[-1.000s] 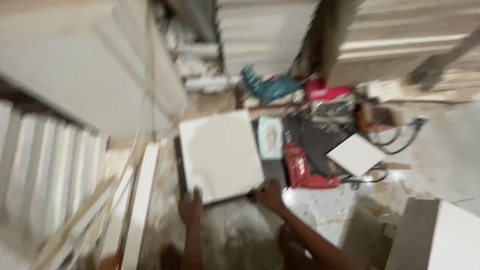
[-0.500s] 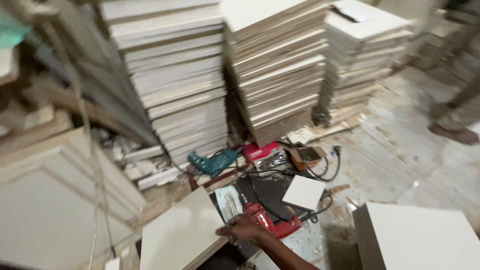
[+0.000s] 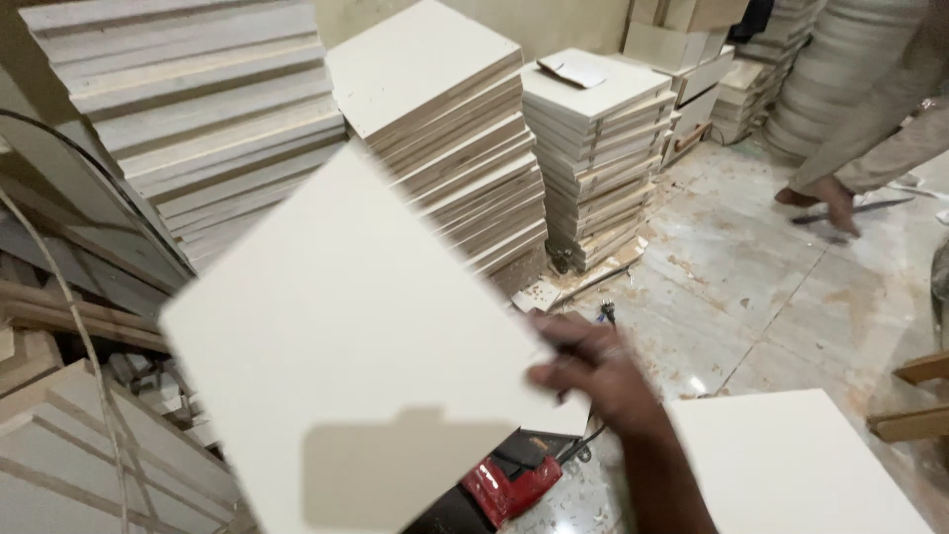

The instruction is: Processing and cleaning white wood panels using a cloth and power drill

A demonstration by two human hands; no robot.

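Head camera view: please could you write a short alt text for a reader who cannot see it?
The right hand grips the edge of a large cream square panel, held tilted above a red power tool. Behind it stand tall stacks of similar boards, and another person's foot is on the dusty floor.
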